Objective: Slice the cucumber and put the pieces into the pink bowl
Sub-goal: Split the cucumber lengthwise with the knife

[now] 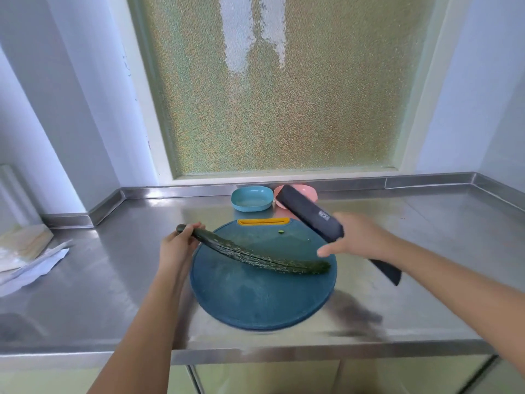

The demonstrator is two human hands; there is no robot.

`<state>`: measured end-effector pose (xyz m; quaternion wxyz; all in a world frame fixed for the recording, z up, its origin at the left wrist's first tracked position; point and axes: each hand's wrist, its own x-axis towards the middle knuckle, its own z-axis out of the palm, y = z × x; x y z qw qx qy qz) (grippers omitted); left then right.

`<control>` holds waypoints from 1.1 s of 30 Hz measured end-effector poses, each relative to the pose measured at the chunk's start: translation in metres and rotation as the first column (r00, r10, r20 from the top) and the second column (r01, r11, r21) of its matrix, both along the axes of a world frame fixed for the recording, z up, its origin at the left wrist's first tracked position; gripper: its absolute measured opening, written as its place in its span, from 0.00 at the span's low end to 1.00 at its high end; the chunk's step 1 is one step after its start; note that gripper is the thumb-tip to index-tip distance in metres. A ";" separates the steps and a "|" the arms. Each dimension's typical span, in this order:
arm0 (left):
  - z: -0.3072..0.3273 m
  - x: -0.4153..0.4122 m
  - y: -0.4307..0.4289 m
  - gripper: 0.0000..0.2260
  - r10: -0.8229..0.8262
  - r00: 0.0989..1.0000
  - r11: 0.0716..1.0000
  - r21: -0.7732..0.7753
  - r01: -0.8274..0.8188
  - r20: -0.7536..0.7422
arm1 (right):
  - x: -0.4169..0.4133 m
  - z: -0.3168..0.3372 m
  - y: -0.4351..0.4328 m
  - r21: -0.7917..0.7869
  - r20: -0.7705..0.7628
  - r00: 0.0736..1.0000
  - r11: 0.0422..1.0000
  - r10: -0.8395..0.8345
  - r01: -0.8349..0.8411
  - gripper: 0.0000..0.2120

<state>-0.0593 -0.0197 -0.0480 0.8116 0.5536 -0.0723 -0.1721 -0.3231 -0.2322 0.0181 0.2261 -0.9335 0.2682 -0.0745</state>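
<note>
A long dark green cucumber (pixel 255 255) lies slantwise across the round blue cutting board (pixel 261 300). My left hand (pixel 179 243) grips its left end, which is raised off the board's edge. My right hand (pixel 358 237), blurred, holds a black cleaver (pixel 309 213) above the board's right side. The blade points up and left, and the handle sticks out below my wrist. The pink bowl (pixel 308 190) stands at the back by the wall, partly hidden behind the blade. One tiny green cucumber bit (pixel 281 231) lies near the board's far edge.
A blue bowl (pixel 251 198) stands just left of the pink one. Crumpled papers (pixel 31 257) lie at the left on the steel counter (pixel 426 294). The board has a yellow handle slot (pixel 262 222) at its far rim. A frosted window rises behind.
</note>
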 end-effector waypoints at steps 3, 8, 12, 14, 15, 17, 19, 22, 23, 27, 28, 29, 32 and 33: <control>0.004 -0.006 -0.005 0.08 -0.038 0.996 0.996 -0.081 0.032 -0.085 | 0.024 -0.019 0.011 0.031 -0.022 0.998 0.998 0.050 -0.050 0.23; -0.007 -0.016 -0.009 0.07 -0.194 0.979 0.980 0.037 0.197 -0.067 | 0.039 -0.026 0.007 -0.034 -0.102 0.984 0.988 0.146 -0.150 0.29; -0.014 -0.022 -0.014 0.08 -0.267 0.958 0.952 0.126 0.279 -0.105 | 0.033 -0.031 0.004 -0.014 -0.111 0.977 0.982 0.184 -0.187 0.28; -0.014 -0.020 -0.011 0.06 -0.326 0.940 0.931 0.136 0.338 -0.106 | 0.032 -0.032 0.000 0.009 -0.065 0.981 0.983 0.185 -0.185 0.27; -0.014 -0.020 -0.010 0.06 -0.354 0.930 0.920 0.140 0.365 -0.095 | 0.032 -0.033 -0.003 0.014 -0.054 0.981 0.982 0.187 -0.187 0.26; -0.012 -0.019 -0.008 0.07 -0.402 0.913 0.903 0.133 0.409 -0.071 | 0.033 -0.034 -0.008 0.030 -0.057 0.979 0.980 0.197 -0.196 0.27; -0.009 -0.020 -0.007 0.06 -0.433 0.899 0.892 0.112 0.437 -0.059 | 0.035 -0.035 -0.012 0.055 -0.070 0.974 0.976 0.214 -0.210 0.29; -0.009 -0.019 -0.004 0.09 -0.469 0.881 0.877 0.084 0.473 -0.063 | 0.037 -0.034 -0.015 0.093 -0.076 0.972 0.972 0.221 -0.214 0.29; -0.008 -0.018 -0.004 0.11 -0.479 0.875 0.872 0.085 0.483 -0.064 | 0.037 -0.032 -0.016 0.102 -0.069 0.972 0.971 0.223 -0.216 0.28; -0.006 -0.016 -0.007 0.12 -0.500 0.863 0.860 0.080 0.504 -0.070 | 0.035 -0.027 -0.014 0.069 0.011 0.961 0.959 0.276 -0.276 0.20; -0.006 -0.017 -0.008 0.12 -0.503 0.862 0.858 0.082 0.507 -0.068 | 0.034 -0.027 -0.011 0.011 0.013 0.954 0.954 0.300 -0.300 0.18; -0.007 -0.018 -0.009 0.12 -0.502 0.863 0.858 0.088 0.506 -0.065 | 0.033 -0.030 -0.007 -0.048 0.003 0.949 0.948 0.315 -0.314 0.17; -0.009 -0.021 -0.010 0.11 -0.487 0.871 0.864 0.116 0.491 -0.061 | 0.034 -0.042 0.005 -0.178 -0.024 0.950 0.934 0.311 -0.310 0.17; -0.009 -0.023 -0.010 0.11 -0.480 0.875 0.867 0.117 0.484 -0.064 | 0.035 -0.044 0.008 -0.192 -0.011 0.952 0.934 0.305 -0.302 0.17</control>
